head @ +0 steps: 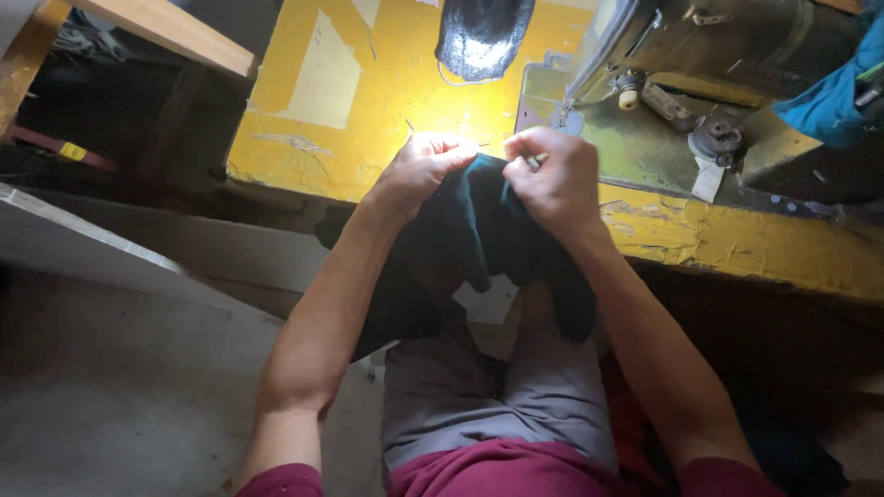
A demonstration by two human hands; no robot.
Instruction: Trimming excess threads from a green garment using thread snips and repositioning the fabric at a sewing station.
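A dark piece of fabric [479, 230] hangs between my two hands and drapes down over my lap. My left hand [419, 170] pinches its upper left edge with closed fingers. My right hand [552, 175] grips the upper right edge, and a small metal tool seems to show between its fingers, too small to tell. Both hands are held together just in front of the near edge of the yellow worktable [368, 101].
A sewing machine [700, 83] stands on the table at the right, with blue cloth [829, 97] at the far right. A dark piece [483, 37] lies at the table's back. A wooden board [166, 32] is at upper left. Grey floor [120, 387] lies at the left.
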